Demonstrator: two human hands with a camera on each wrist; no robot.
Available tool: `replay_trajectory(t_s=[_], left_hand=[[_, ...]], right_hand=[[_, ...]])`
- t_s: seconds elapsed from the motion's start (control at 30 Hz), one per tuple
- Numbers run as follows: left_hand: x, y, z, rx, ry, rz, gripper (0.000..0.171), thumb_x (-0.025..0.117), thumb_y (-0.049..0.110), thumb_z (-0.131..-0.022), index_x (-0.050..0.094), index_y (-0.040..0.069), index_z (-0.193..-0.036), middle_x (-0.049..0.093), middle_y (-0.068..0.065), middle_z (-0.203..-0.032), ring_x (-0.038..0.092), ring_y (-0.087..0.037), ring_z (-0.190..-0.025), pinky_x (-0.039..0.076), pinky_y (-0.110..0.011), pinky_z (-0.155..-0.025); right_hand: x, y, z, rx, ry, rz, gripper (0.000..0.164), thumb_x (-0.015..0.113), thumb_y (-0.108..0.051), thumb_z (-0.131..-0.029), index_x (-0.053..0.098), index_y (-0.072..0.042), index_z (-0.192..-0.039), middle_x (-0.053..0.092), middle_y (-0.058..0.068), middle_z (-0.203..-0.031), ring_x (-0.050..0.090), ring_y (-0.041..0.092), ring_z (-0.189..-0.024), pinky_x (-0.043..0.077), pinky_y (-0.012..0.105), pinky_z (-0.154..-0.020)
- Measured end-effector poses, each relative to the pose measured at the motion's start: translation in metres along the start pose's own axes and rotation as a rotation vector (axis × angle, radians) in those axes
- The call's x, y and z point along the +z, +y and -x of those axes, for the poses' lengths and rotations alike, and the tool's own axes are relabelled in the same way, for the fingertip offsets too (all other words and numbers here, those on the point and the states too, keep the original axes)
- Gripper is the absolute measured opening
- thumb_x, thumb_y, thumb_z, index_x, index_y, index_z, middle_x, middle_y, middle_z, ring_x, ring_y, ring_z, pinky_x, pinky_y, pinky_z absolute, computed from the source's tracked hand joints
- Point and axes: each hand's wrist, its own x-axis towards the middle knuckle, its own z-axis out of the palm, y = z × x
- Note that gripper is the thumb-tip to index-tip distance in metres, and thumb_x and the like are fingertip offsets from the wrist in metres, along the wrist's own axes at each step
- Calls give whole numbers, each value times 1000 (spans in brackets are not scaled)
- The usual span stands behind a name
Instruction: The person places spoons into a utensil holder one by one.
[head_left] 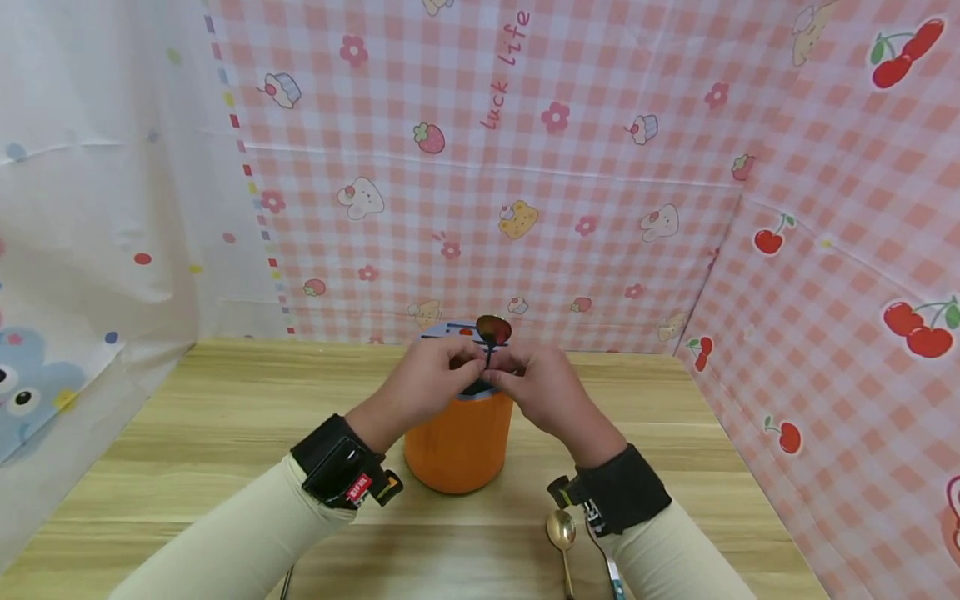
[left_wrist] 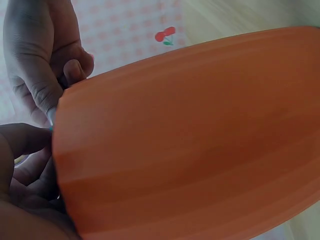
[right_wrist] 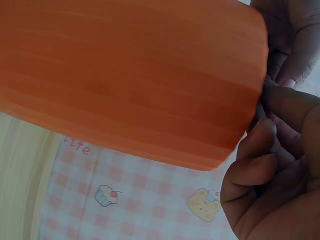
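An orange bucket-like container (head_left: 457,450) with a light blue rim stands upright on the table. Over its mouth, a spoon (head_left: 493,330) points bowl upward, its dark handle running down between the fingertips of both hands. From the left side, my left hand (head_left: 431,375) pinches that handle between thumb and fingers. My right hand (head_left: 546,392) pinches it from the other side, the two sets of fingertips close together. In both wrist views the orange wall (left_wrist: 190,130) fills most of the picture and hides the lower part of the handle.
In front of the container, near my right wrist, lie a gold spoon (head_left: 561,533) and a utensil with a teal handle (head_left: 615,579), partly under the sleeve. A thin dark utensil (head_left: 287,583) shows by the left forearm. Checkered cloth (head_left: 465,208) hangs behind and at right.
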Motion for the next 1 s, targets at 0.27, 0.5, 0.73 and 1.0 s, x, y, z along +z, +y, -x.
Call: replay_trajectory(t_s=[0.27, 0.5, 0.73, 1.0], left_hand=[[1, -4, -1, -11, 6, -27, 18, 60, 22, -103, 77, 16, -106, 71, 2, -108, 62, -15, -90, 53, -30, -74], [0, -6, 4, -20, -1, -8, 17, 62, 24, -102, 75, 14, -100, 69, 2, -100, 61, -17, -90, 52, -31, -75], [-8, -14, 17, 0, -31, -18, 14, 62, 24, -102, 73, 16, -98, 65, 2, -90, 57, -19, -86, 48, -34, -73], [-32, -14, 38, 51, 27, -142, 12, 66, 22, -100, 74, 15, -103, 67, 3, -98, 58, -19, -92, 49, -40, -81]], right_hand=[[1, 5, -3, 28, 20, 35, 8, 72, -25, -96, 75, -17, -97, 71, -3, -91, 63, 16, -79, 53, 33, -69], [-1, 13, -4, 55, 61, 72, 12, 73, -28, -95, 71, -16, -97, 69, 1, -110, 53, 19, -71, 45, 32, -60], [-4, 15, -2, 108, 90, 76, 16, 72, -30, -95, 72, -15, -103, 67, 2, -115, 57, 22, -81, 49, 34, -65], [-1, -5, 8, 82, 76, 73, 10, 73, -28, -95, 74, -18, -95, 67, -2, -87, 56, 20, -70, 48, 32, -60]])
